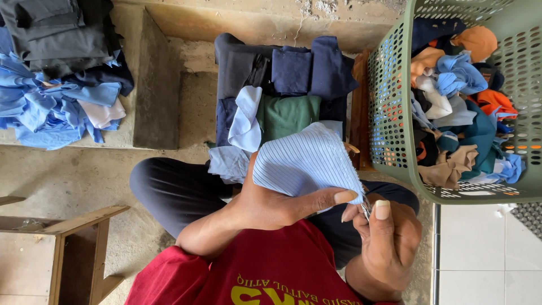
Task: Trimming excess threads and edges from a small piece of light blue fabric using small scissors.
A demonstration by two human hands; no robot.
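Left hand: the left hand (pixel 271 206) is curling around a piece of pale blue striped cloth (pixel 305 161), thumb stretched along its lower edge and pressing it against the fingers hidden beneath.
Right hand: the right hand (pixel 389 240) is closing into a loose fist, thumb upright, pinching a small metal tool (pixel 366 208) at the cloth's lower right corner (too little of it is showing to tell its kind).
Striped cloth: thin woven fabric with fine white lines, folding into a rough fan shape and fraying slightly at the right edge; it is sitting between both hands, over the lap.
Stack beyond the hands: folded cloth pieces (pixel 282 90) in navy, dark green and light blue are lying just above the left hand, soft and matte.
Basket: a green plastic basket (pixel 389 113) with perforated walls is standing just right of the hands, holding crumpled scraps in orange, tan, teal and blue.
Far left pile: a heap of blue and grey cloth (pixel 56 73) is resting well apart from the left hand, on a concrete ledge.
Wooden frame: a wooden stool (pixel 79 248) is standing left of the left forearm.
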